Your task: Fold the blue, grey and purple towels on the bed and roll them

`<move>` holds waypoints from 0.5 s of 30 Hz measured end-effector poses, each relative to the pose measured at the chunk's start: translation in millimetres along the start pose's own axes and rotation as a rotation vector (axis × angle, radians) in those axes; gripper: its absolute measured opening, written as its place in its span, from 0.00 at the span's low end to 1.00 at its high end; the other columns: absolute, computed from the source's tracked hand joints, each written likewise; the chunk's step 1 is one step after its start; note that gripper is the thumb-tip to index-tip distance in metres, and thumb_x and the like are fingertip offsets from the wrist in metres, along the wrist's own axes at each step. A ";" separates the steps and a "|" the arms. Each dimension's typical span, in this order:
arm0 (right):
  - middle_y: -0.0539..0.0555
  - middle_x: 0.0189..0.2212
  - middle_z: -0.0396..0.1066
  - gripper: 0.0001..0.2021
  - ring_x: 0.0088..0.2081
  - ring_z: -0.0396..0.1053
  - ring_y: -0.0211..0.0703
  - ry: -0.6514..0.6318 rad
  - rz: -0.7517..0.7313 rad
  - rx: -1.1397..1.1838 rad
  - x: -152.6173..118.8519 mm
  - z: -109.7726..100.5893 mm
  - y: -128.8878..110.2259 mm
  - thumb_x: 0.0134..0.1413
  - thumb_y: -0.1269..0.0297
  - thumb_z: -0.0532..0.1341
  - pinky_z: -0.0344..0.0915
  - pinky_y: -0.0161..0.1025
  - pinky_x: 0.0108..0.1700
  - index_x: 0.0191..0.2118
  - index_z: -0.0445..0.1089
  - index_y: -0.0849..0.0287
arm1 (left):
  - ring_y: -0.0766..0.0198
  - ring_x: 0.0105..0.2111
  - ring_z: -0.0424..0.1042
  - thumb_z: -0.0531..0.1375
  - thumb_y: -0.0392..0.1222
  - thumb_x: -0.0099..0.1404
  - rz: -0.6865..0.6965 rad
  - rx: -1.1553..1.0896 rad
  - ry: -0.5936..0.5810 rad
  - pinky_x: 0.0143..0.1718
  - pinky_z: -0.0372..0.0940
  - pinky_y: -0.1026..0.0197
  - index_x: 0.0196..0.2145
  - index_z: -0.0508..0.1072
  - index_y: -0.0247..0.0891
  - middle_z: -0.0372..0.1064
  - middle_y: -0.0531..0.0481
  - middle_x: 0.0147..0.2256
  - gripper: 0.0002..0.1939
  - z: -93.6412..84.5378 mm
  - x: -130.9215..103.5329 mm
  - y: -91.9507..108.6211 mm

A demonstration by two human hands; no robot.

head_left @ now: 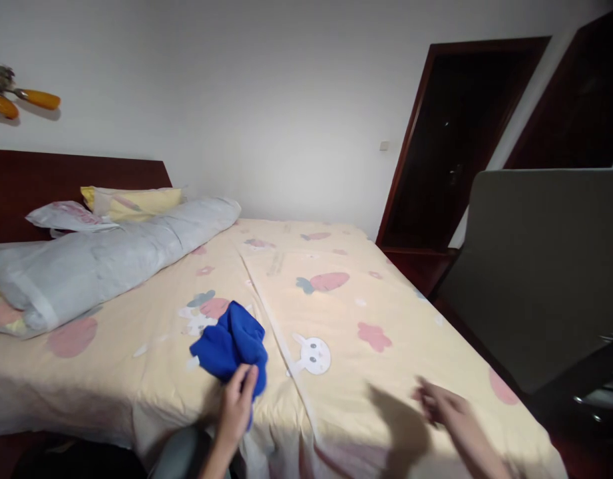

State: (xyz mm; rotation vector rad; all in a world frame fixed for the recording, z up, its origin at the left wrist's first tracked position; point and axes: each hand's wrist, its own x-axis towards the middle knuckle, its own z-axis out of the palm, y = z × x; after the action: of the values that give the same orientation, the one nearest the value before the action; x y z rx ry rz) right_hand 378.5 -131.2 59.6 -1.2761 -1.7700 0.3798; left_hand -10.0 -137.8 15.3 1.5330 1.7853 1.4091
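A crumpled blue cloth (232, 340) is pinched at its near edge by my left hand (239, 396), thumb and fingers closed on it. Most of the cloth spreads beyond the hand, over the near part of the bed sheet (336, 392). That sheet is pale yellow, with carrots, flowers and rabbits printed on it, and a long seam or fold runs along it. Off to the right, my right hand (438, 406) hovers over the sheet and casts a shadow. Its fingers look bent but are smeared by motion, and I see nothing in them.
A long grey-white rolled bundle (111, 256) lies across the bed's left side. Behind it are a plastic bag (71, 216), a yellow pillow (146, 203) and the dark headboard (76, 171). A grey panel (540, 266) stands right of the bed, near a dark door (456, 146).
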 end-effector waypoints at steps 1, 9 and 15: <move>0.55 0.17 0.69 0.33 0.18 0.70 0.47 -0.196 0.165 0.189 6.4 24.0 -5.5 0.65 0.39 0.43 0.68 0.40 0.17 0.30 0.76 0.57 | 0.58 0.38 0.77 0.51 0.58 0.69 0.069 -0.006 -0.067 0.39 0.72 0.64 0.37 0.74 0.41 0.79 0.50 0.35 0.20 15.7 -13.7 5.7; 0.56 0.35 0.76 0.20 0.39 0.73 0.52 -0.450 0.232 0.296 59.3 195.2 -36.9 0.56 0.49 0.59 0.66 0.42 0.44 0.39 0.77 0.61 | 0.64 0.30 0.76 0.56 0.42 0.65 0.512 0.255 -0.393 0.33 0.71 0.65 0.34 0.70 0.49 0.76 0.54 0.30 0.03 99.3 -91.5 6.2; 0.53 0.36 0.75 0.20 0.39 0.72 0.50 -0.557 0.188 0.108 66.7 209.9 -37.8 0.52 0.59 0.64 0.64 0.39 0.41 0.52 0.72 0.55 | 0.61 0.31 0.75 0.57 0.40 0.66 0.622 0.232 -0.345 0.33 0.72 0.61 0.36 0.73 0.49 0.76 0.51 0.29 0.06 47.5 -33.2 16.2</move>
State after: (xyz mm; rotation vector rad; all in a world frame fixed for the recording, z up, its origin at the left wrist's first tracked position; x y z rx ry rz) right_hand 183.9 -38.2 1.3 -1.3462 -2.0480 1.0026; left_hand 47.0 -149.1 -0.4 2.4306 1.3527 1.0919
